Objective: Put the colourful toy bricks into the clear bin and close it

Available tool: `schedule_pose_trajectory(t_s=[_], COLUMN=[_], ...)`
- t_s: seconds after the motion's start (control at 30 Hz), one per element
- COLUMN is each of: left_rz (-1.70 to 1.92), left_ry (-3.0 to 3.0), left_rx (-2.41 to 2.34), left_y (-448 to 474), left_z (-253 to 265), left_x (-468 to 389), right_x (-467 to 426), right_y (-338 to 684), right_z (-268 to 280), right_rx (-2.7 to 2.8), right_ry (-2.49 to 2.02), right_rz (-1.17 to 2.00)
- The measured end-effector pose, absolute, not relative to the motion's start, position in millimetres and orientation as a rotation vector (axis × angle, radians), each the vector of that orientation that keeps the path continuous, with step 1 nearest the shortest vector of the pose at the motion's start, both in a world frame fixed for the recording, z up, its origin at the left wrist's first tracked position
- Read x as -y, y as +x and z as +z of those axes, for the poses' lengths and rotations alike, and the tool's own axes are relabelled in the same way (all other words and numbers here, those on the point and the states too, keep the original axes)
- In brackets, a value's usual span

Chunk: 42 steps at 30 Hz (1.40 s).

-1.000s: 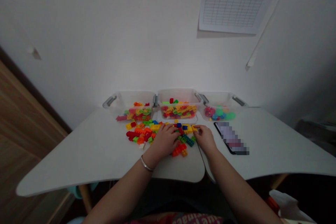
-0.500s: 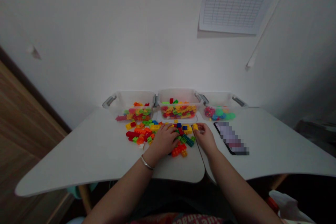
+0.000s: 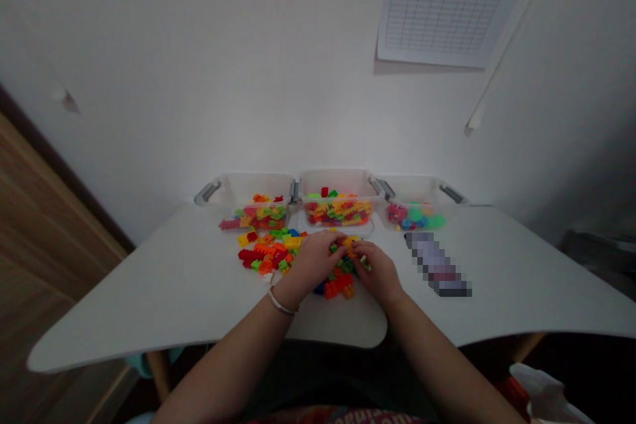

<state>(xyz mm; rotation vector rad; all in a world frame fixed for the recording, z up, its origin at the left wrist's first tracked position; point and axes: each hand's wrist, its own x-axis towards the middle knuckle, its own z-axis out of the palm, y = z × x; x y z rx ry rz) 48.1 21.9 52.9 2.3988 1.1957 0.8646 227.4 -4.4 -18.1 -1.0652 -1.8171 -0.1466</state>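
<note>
My left hand (image 3: 318, 260), with a bangle on its wrist, curls its fingers round a yellow toy building brick (image 3: 350, 245) above the pile. From the other side my right hand (image 3: 378, 271) closes its fingertips on the same yellow brick. Where the fingers overlap, the brick is partly hidden. Beneath and beside the hands lies a heap of loose bricks: an orange-red brick (image 3: 338, 286) in front, red bricks (image 3: 248, 256) and orange bricks (image 3: 271, 250) to the left, with green and blue bricks among them.
Behind the pile stand a left clear bin (image 3: 258, 185), a middle clear bin (image 3: 338, 180) and a right clear bin (image 3: 415, 187), each with colourful toy pieces. A phone (image 3: 437, 265) lies to the right on the white table (image 3: 149, 285). The wall rises behind.
My right hand has moved left, away from the right side of the pile, to meet my left hand. My left hand has lifted slightly and shifted right; both now meet at the yellow brick.
</note>
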Motion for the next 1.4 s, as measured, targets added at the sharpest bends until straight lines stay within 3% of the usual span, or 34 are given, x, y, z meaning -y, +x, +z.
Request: schedule_pose_trajectory(t_s=[0.2, 0.5, 0.87, 1.0, 1.4], left_rz=[0.87, 0.931, 1.872, 1.77, 1.417], left_ry=[2.32, 2.237, 2.149, 1.96, 2.277], left_rx=[-1.14, -1.115, -1.134, -1.408, -1.481], left_y=[47, 42, 27, 20, 27], left_z=[43, 45, 65, 78, 79], left_x=[-21, -23, -39, -64, -108], right_x=[10, 3, 4, 4, 6], right_y=[226, 230, 235, 236, 239], right_z=[-14, -18, -16, -15, -15], right_rx=[1.903, 1.754, 1.758, 1.756, 1.784], right_ry=[-0.982, -1.124, -1.175, -1.182, -1.201], right_rz=[-0.368, -0.274, -0.2, -0.17, -0.189])
